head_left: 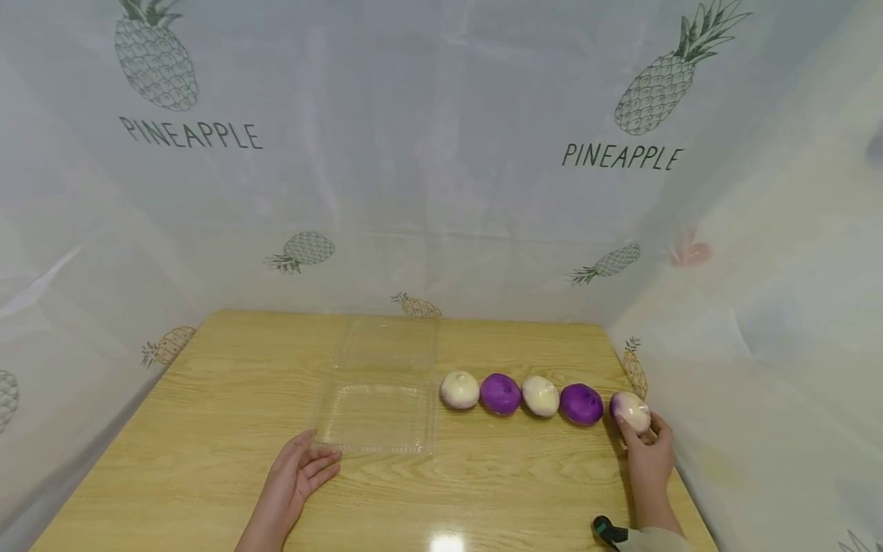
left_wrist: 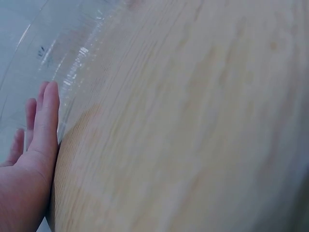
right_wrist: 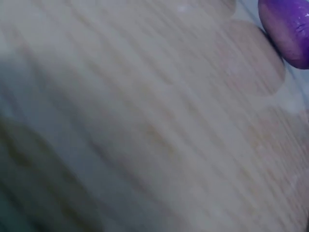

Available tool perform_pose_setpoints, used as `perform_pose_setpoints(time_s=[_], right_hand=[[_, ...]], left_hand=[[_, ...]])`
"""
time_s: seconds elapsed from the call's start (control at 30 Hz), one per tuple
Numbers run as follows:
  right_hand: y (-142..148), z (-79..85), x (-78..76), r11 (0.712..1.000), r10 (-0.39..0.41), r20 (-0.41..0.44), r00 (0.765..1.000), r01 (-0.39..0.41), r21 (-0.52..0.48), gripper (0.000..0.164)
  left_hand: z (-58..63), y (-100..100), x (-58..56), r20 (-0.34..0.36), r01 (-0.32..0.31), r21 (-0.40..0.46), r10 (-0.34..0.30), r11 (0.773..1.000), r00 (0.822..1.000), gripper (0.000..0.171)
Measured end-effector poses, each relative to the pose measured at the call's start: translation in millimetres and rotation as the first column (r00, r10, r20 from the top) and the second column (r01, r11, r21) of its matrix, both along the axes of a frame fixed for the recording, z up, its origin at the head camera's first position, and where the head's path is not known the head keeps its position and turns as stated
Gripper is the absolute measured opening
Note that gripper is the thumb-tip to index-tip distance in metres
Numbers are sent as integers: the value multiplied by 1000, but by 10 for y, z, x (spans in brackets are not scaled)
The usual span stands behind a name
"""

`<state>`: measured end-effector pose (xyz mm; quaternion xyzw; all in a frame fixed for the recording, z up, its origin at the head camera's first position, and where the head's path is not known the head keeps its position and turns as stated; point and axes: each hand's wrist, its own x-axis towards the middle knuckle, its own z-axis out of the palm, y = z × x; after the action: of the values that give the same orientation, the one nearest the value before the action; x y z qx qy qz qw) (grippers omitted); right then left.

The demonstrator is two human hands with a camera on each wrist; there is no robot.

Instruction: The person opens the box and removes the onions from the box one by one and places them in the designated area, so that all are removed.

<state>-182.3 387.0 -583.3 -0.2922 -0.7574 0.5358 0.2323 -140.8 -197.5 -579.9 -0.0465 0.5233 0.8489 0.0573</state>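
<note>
On the right side of the table, my right hand (head_left: 648,452) holds the rightmost purple-and-cream turnip (head_left: 635,410) between thumb and fingers. That turnip ends a row with a purple turnip (head_left: 582,405), a cream one (head_left: 540,396), another purple one (head_left: 500,394) and another cream one (head_left: 459,390). A clear plastic clamshell box (head_left: 375,387) lies unfolded left of the row, its lid toward the back. My left hand (head_left: 298,474), fingers loosely extended, is at the box's front left corner; the left wrist view shows its straight fingers beside the clear plastic (left_wrist: 72,72).
The wooden table (head_left: 207,429) reaches back to a pale curtain (head_left: 441,153) printed with pineapples, which also hangs along both sides. A dark strap piece (head_left: 610,530) sits at the right sleeve. In the right wrist view, a purple turnip (right_wrist: 288,31) shows at the upper right.
</note>
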Motion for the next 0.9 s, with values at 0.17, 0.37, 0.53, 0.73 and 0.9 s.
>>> perform_pose_setpoints(time_s=[0.17, 0.37, 0.53, 0.73, 0.9], right_hand=[[-23, -24, 9, 1000, -13, -19, 1000, 13, 7, 76], [-18, -64, -14, 997, -17, -29, 999, 19, 76, 76], [-34, -55, -13, 987, -1, 0, 1000, 1, 160, 76], [-53, -53, 2, 979, 3, 39, 999, -11, 203, 77], [-58, -22, 10, 975, 26, 44, 999, -35, 220, 77]], left_hand=[[-1, -18, 7, 0, 7, 8, -7, 1000, 1000, 50], [23, -6, -1, 21, -2, 1, 2, 1000, 1000, 50], [36, 1, 0, 38, -5, -5, 5, 1000, 999, 52], [29, -6, 17, 44, 4, -4, -3, 1000, 999, 53], [29, 9, -1, 27, -4, 0, 4, 1000, 1000, 51]])
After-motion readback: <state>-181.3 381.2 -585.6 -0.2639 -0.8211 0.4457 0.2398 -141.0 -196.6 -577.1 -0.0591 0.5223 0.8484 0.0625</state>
